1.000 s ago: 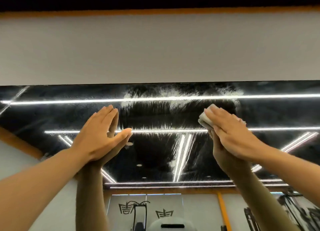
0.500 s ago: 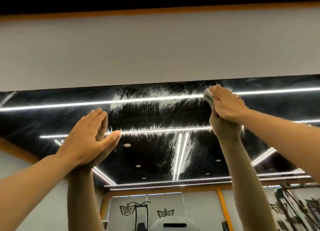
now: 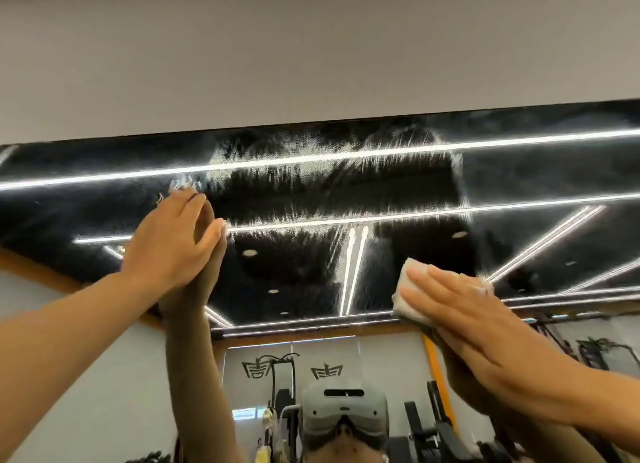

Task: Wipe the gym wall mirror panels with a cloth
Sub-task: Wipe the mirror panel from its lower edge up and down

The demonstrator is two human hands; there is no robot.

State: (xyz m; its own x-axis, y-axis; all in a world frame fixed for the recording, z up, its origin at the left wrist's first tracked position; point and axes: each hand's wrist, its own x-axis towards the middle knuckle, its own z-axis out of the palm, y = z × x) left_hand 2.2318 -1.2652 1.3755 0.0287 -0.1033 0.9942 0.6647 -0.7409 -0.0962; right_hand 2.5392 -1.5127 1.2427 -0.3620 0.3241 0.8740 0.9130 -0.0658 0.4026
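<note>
**Soft cloth flat on hard glass, high on the panel**

My right hand (image 3: 460, 310) presses the white cloth (image 3: 410, 289) flat against the mirror (image 3: 519, 185), fingers straight and laid over it, so this grip is an open palm and not a pinch. The cloth sits low on the dark upper stretch of the glass, right of centre. My left hand (image 3: 169, 244) is also flat, fingers straight, bracing on the glass further left and holding nothing.

I judge the cloth light, limp and folded into a pad; it will bunch or slide out unless my palm covers most of it, so the best hold is broad pressure over its middle, with the fingertips steering its leading edge. The mirror is stiff, slick and breakable, so I should lean on it evenly and not hard.

Most of the cloth is hidden under my hand. The streaky smears (image 3: 311, 161) near the top edge blur into reflected light strips (image 3: 346, 220), so I cannot tell residue from glare. The panel's sides run out of view, and I see no seams.
</note>
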